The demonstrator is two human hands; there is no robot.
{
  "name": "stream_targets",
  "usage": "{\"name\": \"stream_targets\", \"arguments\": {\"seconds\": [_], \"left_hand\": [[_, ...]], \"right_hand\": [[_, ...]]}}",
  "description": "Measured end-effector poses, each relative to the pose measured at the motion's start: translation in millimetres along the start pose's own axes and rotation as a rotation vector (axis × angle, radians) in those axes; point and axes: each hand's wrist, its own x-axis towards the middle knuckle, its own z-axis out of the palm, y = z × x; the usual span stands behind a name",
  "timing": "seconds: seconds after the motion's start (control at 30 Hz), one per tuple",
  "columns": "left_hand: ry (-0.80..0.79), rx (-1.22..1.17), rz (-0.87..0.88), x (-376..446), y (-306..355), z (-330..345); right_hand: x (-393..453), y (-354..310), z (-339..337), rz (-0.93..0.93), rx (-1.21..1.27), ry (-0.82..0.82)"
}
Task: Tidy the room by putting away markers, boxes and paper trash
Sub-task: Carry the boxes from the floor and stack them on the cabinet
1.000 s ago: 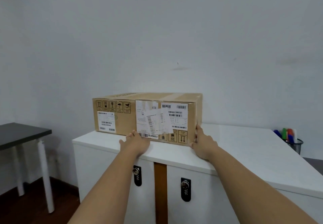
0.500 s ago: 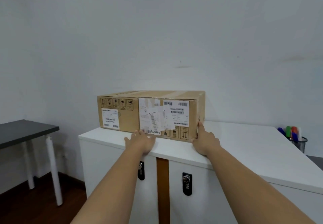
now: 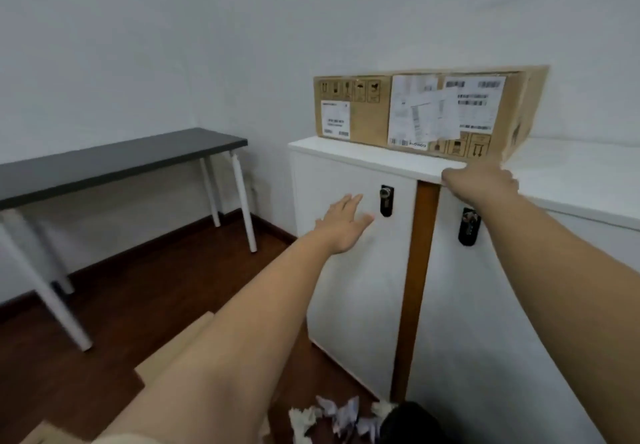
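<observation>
A brown cardboard box (image 3: 367,114) with white shipping labels stands on top of the white cabinet (image 3: 349,156), against the wall. My left hand (image 3: 343,222) is off the box, fingers spread, in the air before the left cabinet door. My right hand (image 3: 479,182) hovers at the cabinet's front edge just below the box's right front corner, with loosely bent fingers that hold nothing. Crumpled paper trash (image 3: 332,417) lies on the wood floor at the cabinet's foot. A flat piece of cardboard (image 3: 173,350) lies on the floor, partly hidden behind my left arm.
A dark-topped table (image 3: 104,163) with white legs stands to the left along the wall. Two black locks (image 3: 386,201) sit on the cabinet doors, either side of a brown strip. A dark object (image 3: 410,419) lies beside the paper.
Both hands came off the box: the left dropped in front of the cabinet door, the right slid down to the cabinet edge. The view swung left and down, showing the floor.
</observation>
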Motion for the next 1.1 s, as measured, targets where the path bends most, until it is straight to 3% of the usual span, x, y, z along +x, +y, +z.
{"name": "stream_targets", "arguments": {"seconds": [0.13,0.3,0.63,0.93,1.1], "left_hand": [[-0.055,-0.015,-0.262,-66.9,-81.3,0.9],[-0.056,-0.178,-0.628,-165.0,-203.9,6.6],[0.172,-0.52,-1.013,-374.4,-357.0,59.5],[0.506,-0.593,-1.308,-514.6,-420.2,127.5],[0.589,-0.732,-1.321,-543.9,-430.5,157.2]], "right_hand": [[-48.5,-22.7,43.2,-0.24,-0.045,-0.045],[-129.2,-39.4,128.1,-0.389,0.0,-0.485],[-298.1,-58.5,299.1,-0.43,-0.008,-1.125],[-420.6,-76.9,405.5,-0.432,-0.063,-1.397],[-459.0,-79.2,454.0,-0.339,-0.012,-1.379]]}}
